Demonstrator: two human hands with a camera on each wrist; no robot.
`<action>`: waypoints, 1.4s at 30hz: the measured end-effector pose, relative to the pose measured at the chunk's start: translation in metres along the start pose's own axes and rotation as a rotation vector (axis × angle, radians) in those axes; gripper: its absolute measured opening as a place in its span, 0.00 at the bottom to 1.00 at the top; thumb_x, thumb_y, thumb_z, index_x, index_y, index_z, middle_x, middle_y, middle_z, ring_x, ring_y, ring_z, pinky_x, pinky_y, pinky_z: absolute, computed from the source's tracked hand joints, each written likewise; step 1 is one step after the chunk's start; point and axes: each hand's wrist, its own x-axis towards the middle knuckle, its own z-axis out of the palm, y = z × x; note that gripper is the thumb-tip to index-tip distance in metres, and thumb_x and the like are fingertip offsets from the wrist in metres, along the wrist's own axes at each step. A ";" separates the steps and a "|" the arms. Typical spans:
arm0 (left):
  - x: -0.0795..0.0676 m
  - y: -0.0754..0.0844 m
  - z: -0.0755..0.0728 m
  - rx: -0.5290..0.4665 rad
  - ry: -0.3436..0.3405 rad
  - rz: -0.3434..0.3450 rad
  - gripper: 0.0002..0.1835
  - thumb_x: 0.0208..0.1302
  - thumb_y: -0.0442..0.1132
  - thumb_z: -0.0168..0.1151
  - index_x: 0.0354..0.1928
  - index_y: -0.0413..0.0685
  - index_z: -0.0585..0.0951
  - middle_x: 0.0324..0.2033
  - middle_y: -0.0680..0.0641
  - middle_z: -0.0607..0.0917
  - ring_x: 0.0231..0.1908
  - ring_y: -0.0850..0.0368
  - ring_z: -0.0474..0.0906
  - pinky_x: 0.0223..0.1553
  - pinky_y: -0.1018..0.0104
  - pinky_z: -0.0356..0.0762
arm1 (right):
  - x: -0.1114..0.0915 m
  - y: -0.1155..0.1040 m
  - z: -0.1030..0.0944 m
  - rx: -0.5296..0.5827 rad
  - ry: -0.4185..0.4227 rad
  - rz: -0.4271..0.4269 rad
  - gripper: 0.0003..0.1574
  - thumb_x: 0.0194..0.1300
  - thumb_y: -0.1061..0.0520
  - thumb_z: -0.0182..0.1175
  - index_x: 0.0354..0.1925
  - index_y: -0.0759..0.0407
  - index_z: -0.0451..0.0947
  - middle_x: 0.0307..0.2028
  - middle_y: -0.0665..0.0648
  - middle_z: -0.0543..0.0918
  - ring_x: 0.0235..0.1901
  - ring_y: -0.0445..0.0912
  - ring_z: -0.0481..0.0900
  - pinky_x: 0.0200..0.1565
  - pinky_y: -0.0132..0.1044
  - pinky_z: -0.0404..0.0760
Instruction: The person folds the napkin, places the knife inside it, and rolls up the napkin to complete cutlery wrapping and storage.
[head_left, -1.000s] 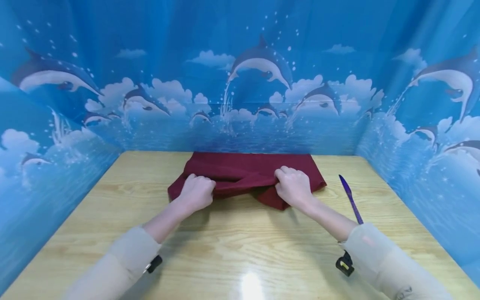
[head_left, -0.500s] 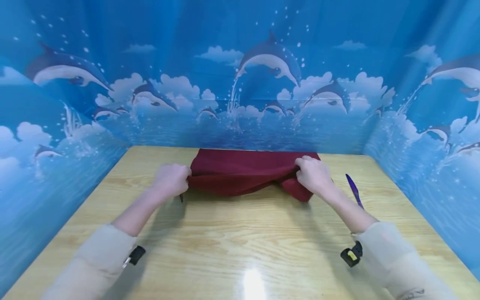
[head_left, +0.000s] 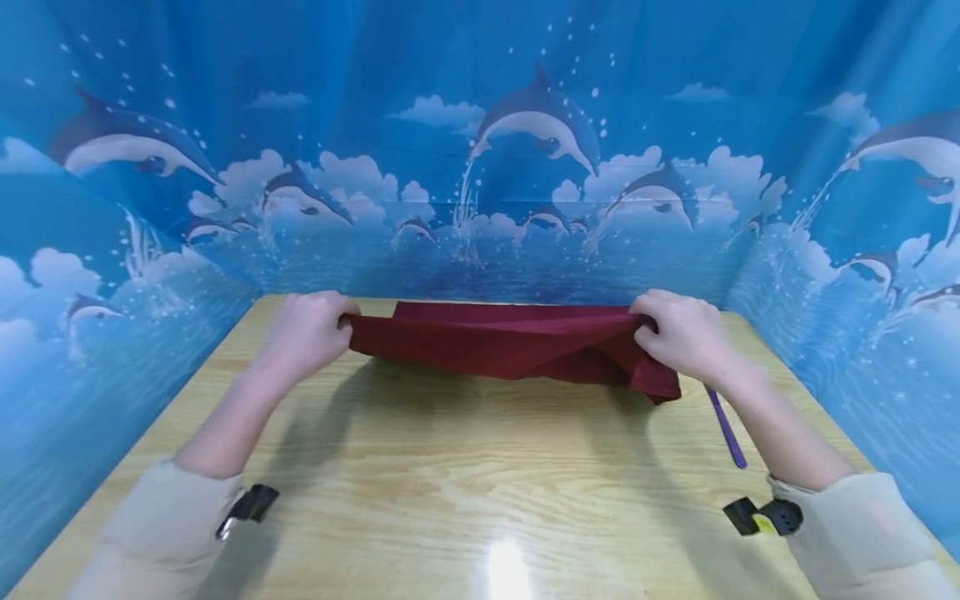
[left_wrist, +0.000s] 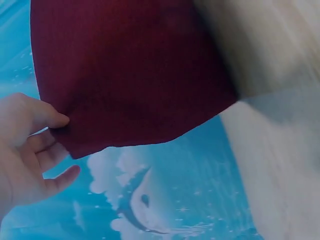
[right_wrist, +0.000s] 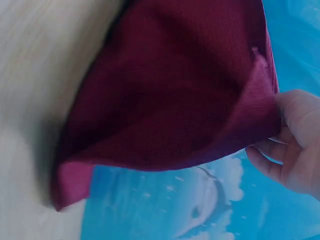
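Note:
A dark red cloth (head_left: 495, 348) is stretched between both hands above the far part of the table. My left hand (head_left: 315, 333) pinches its left corner; in the left wrist view the thumb and fingers (left_wrist: 52, 120) hold the corner while the little finger stands apart. My right hand (head_left: 678, 333) grips the right end, and in the right wrist view a flap of the cloth (right_wrist: 255, 110) is folded over near the fingers. A loose corner hangs below the right hand. The cloth's far part lies behind the raised edge, mostly hidden.
A purple knife (head_left: 726, 429) lies on the wooden table (head_left: 465, 492) at the right, its upper part hidden behind the right hand and forearm. Blue curtains (head_left: 360, 242) with dolphins enclose the table at the back and both sides.
Both hands have moved apart and risen, pulling the near edge of the cloth up and taut. The right forearm now covers part of the knife.

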 end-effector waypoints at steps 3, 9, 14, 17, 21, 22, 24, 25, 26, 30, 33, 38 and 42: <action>-0.001 0.006 -0.011 -0.031 0.030 -0.001 0.11 0.54 0.25 0.51 0.33 0.36 0.84 0.30 0.40 0.83 0.28 0.47 0.78 0.28 0.55 0.75 | -0.008 0.000 -0.014 0.011 0.002 -0.030 0.12 0.52 0.67 0.54 0.35 0.58 0.79 0.32 0.54 0.79 0.25 0.46 0.71 0.25 0.43 0.69; 0.000 0.020 -0.028 -0.063 -0.184 -0.070 0.12 0.58 0.30 0.53 0.40 0.39 0.83 0.36 0.41 0.83 0.31 0.49 0.77 0.29 0.56 0.74 | -0.016 0.007 -0.031 0.092 -0.140 -0.086 0.12 0.51 0.69 0.56 0.31 0.53 0.77 0.25 0.46 0.74 0.22 0.41 0.66 0.25 0.37 0.65; 0.000 0.023 -0.014 -0.076 -0.379 -0.052 0.13 0.58 0.29 0.54 0.43 0.39 0.83 0.38 0.42 0.84 0.31 0.52 0.78 0.27 0.60 0.73 | -0.019 0.017 -0.015 0.192 -0.404 -0.112 0.14 0.51 0.71 0.54 0.26 0.50 0.72 0.21 0.43 0.66 0.20 0.37 0.61 0.24 0.33 0.62; -0.003 0.025 0.008 -0.074 -0.479 -0.017 0.12 0.58 0.28 0.55 0.41 0.41 0.84 0.36 0.44 0.84 0.31 0.54 0.78 0.26 0.62 0.72 | -0.023 0.018 0.006 0.216 -0.515 -0.132 0.16 0.50 0.72 0.54 0.23 0.50 0.68 0.19 0.43 0.63 0.20 0.37 0.60 0.25 0.33 0.62; -0.010 0.031 0.044 -0.059 -0.581 0.071 0.11 0.56 0.26 0.53 0.23 0.47 0.80 0.20 0.55 0.75 0.22 0.62 0.65 0.22 0.67 0.63 | -0.033 0.015 0.043 0.108 -0.511 -0.175 0.13 0.49 0.71 0.58 0.26 0.53 0.77 0.24 0.43 0.73 0.25 0.39 0.71 0.28 0.36 0.70; -0.012 0.031 0.052 -0.056 -0.604 0.089 0.12 0.56 0.26 0.52 0.19 0.48 0.77 0.17 0.56 0.69 0.20 0.62 0.60 0.22 0.67 0.59 | -0.036 0.014 0.052 0.077 -0.495 -0.190 0.12 0.48 0.70 0.59 0.27 0.54 0.78 0.25 0.44 0.75 0.26 0.41 0.73 0.28 0.38 0.72; -0.014 0.031 0.068 -0.034 -0.619 0.135 0.14 0.55 0.25 0.52 0.17 0.50 0.73 0.16 0.57 0.65 0.20 0.61 0.56 0.22 0.66 0.57 | -0.042 0.010 0.069 0.015 -0.475 -0.210 0.11 0.48 0.67 0.61 0.32 0.55 0.81 0.29 0.46 0.77 0.31 0.45 0.77 0.30 0.41 0.75; -0.015 0.031 0.075 -0.016 -0.618 0.154 0.14 0.54 0.25 0.52 0.16 0.50 0.74 0.16 0.57 0.65 0.20 0.62 0.58 0.22 0.66 0.58 | -0.045 0.009 0.076 -0.009 -0.473 -0.218 0.12 0.48 0.66 0.63 0.34 0.56 0.81 0.31 0.48 0.77 0.34 0.47 0.78 0.31 0.43 0.76; -0.015 0.030 0.080 0.001 -0.620 0.170 0.14 0.53 0.25 0.52 0.16 0.49 0.74 0.17 0.56 0.66 0.21 0.61 0.60 0.23 0.65 0.61 | -0.048 0.008 0.083 -0.020 -0.482 -0.225 0.13 0.48 0.65 0.64 0.36 0.56 0.81 0.33 0.50 0.76 0.35 0.48 0.77 0.31 0.43 0.76; -0.017 0.025 0.096 0.048 -0.625 0.202 0.10 0.54 0.26 0.56 0.24 0.48 0.81 0.25 0.53 0.77 0.30 0.55 0.75 0.32 0.57 0.72 | -0.058 0.006 0.099 -0.028 -0.555 -0.213 0.24 0.51 0.60 0.65 0.49 0.59 0.78 0.47 0.59 0.75 0.46 0.55 0.75 0.38 0.47 0.77; -0.018 0.023 0.103 0.026 -0.684 0.176 0.10 0.56 0.26 0.56 0.22 0.48 0.79 0.24 0.52 0.74 0.28 0.56 0.71 0.31 0.58 0.70 | -0.061 0.005 0.104 -0.016 -0.572 -0.207 0.26 0.52 0.61 0.64 0.52 0.60 0.75 0.50 0.61 0.74 0.48 0.57 0.74 0.41 0.48 0.77; -0.020 0.018 0.107 0.010 -0.712 0.157 0.13 0.54 0.25 0.54 0.19 0.49 0.74 0.22 0.53 0.71 0.25 0.58 0.65 0.28 0.63 0.66 | -0.059 0.004 0.108 -0.013 -0.536 -0.236 0.26 0.53 0.62 0.63 0.52 0.61 0.75 0.49 0.60 0.75 0.47 0.55 0.75 0.42 0.47 0.76; -0.017 0.014 0.110 0.023 -0.675 0.180 0.13 0.51 0.24 0.54 0.18 0.49 0.73 0.22 0.53 0.70 0.24 0.58 0.64 0.27 0.64 0.65 | -0.055 0.004 0.110 -0.006 -0.522 -0.218 0.25 0.53 0.63 0.63 0.52 0.62 0.75 0.49 0.60 0.75 0.47 0.55 0.74 0.43 0.48 0.76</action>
